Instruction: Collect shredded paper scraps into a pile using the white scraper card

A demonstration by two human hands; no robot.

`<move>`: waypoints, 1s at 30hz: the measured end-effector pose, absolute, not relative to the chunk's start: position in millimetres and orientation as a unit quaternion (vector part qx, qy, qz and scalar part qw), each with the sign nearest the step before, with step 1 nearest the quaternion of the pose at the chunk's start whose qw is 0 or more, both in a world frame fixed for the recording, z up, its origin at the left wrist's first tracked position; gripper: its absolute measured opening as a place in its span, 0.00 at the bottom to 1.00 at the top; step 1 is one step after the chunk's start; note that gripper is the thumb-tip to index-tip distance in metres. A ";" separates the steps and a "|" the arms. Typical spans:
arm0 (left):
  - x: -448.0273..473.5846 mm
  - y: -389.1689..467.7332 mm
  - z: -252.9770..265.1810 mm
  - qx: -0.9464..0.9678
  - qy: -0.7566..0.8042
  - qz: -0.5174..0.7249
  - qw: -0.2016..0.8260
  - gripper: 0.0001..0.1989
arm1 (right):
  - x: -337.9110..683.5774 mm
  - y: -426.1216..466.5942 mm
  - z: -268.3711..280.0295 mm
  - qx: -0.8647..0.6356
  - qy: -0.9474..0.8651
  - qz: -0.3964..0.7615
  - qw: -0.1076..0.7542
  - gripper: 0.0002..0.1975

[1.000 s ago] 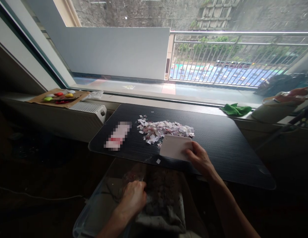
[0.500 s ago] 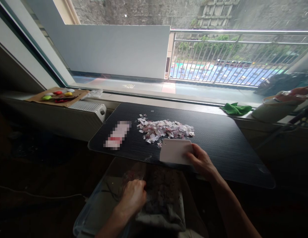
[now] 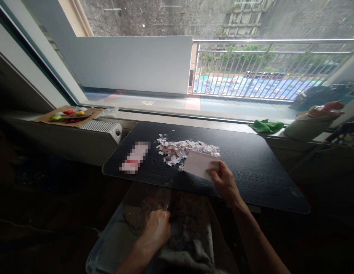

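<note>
A heap of small paper pieces [image 3: 188, 148], mostly white with touches of red, lies spread on the dark table [image 3: 245, 167]. At its near side my right hand [image 3: 224, 179] grips a flat white card [image 3: 202, 164] by the right end. The card is tilted, its upper edge overlapping the heap. My left hand [image 3: 157, 224] is closed below the table's front edge, on what looks like a clear plastic bag [image 3: 164, 198]. Its fingertips are turned out of sight. Left of the heap lies a pink and red blurred strip [image 3: 134, 158].
Under my left arm is a clear plastic bin [image 3: 99, 243]. A radiator [image 3: 104, 128] stands left of the table. On the window ledge are a brown board [image 3: 45, 118] with coloured objects, a green cloth [image 3: 266, 126] and a pale container [image 3: 305, 127]. A window runs behind.
My right hand has raised and tilted the white card, moving it slightly away from me toward the heap. My left hand stays closed in nearly the same place. The view has shifted a little.
</note>
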State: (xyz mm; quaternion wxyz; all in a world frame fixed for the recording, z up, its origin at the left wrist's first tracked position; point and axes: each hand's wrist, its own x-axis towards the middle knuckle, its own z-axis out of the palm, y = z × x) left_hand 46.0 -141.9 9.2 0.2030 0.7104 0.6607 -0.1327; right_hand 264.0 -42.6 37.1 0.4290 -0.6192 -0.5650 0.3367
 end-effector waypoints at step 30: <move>66.3 -141.7 12.2 0.731 0.632 -0.139 0.216 0.14 | 243.7 -40.5 34.5 -0.598 -0.548 0.390 0.436 0.16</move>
